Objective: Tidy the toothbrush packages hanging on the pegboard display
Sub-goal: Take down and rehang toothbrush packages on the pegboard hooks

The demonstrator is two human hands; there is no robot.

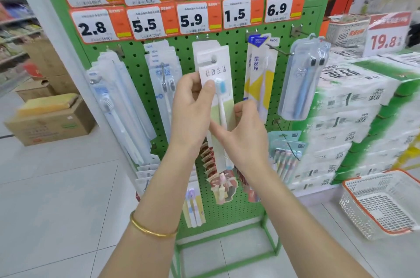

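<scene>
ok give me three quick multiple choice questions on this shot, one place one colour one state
1. Where is the cardboard box? A) on the floor left of the pegboard B) hanging on a hook C) inside the basket
2. What colour is the brush head in the held package? A) red B) black C) blue
3. How is that package held? A) hanging untouched B) gripped by left hand and right hand C) lying flat
Key: 1 A, it sits low at the picture's left; 2 C, blue bristles show beside the left thumb; 3 B, fingers of both curl round its edges.
</scene>
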